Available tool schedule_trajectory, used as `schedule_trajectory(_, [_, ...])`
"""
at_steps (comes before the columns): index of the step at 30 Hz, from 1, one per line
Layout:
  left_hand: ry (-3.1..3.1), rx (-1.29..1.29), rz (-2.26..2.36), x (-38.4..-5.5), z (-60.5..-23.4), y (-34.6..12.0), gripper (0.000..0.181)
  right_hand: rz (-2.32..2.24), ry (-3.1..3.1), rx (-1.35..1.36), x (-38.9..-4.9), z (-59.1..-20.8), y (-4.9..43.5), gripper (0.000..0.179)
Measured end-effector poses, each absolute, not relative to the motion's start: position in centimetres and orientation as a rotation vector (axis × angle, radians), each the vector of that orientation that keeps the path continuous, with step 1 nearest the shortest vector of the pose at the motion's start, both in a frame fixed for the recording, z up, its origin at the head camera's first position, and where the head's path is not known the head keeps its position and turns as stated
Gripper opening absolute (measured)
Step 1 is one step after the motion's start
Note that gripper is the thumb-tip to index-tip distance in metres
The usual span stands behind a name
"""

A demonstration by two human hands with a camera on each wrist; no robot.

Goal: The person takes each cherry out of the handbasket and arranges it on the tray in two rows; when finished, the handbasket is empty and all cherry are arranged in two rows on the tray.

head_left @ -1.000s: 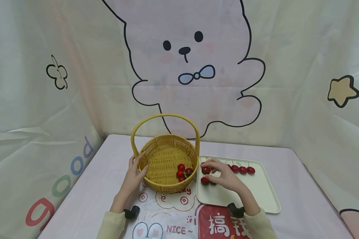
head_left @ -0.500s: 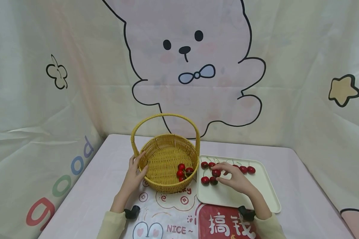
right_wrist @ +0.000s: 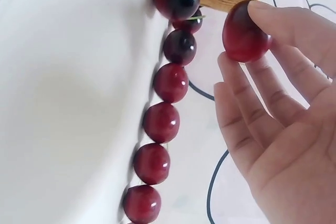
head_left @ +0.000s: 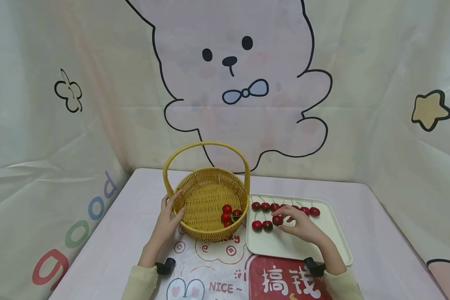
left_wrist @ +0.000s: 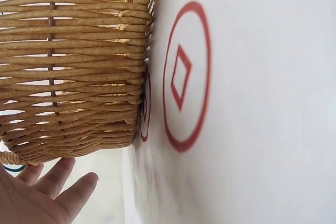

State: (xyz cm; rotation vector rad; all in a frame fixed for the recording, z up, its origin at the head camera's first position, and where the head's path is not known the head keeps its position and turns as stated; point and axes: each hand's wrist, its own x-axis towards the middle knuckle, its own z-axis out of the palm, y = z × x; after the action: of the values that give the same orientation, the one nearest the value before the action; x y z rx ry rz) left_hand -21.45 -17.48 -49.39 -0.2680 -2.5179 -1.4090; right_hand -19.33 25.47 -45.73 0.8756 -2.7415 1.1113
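Note:
On the left my left hand (head_left: pixel 167 221) holds the rim of a yellow woven basket (head_left: pixel 210 236), index finger and thumb over the edge. Its other fingers (left_wrist: pixel 55 179) lie outside, beside the wicker wall, in the left wrist view. Several red cherries (head_left: pixel 227 218) lie at the basket's right side. My right hand (head_left: pixel 305 228) pinches a dark red cherry (right_wrist: pixel 244 32) between thumb and fingertips over a cream tray (head_left: pixel 318 239). Two cherries (head_left: pixel 262 226) sit in the tray's front row, just left of the held one. A back row of cherries (head_left: pixel 265 206) is partly hidden behind the right hand.
Basket and tray stand side by side on a pale printed tablecloth (head_left: pixel 202 271). A tall arched handle (head_left: pixel 206 143) rises above the basket. Curtains with a bear drawing (head_left: pixel 245 125) enclose the table at the back and sides.
My right hand has moved rightward along the tray with the cherry, from over the left front pair to the pair's right. The left hand has stayed at the basket.

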Motion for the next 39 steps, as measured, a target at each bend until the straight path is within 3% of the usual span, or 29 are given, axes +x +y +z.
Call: schedule_trajectory(39, [-2.53,-0.274,-1.407,-21.6,-49.4,-17.6,0.056,1.156,-2.898,0.808,-19.9,-48.1,26.7,0.032])
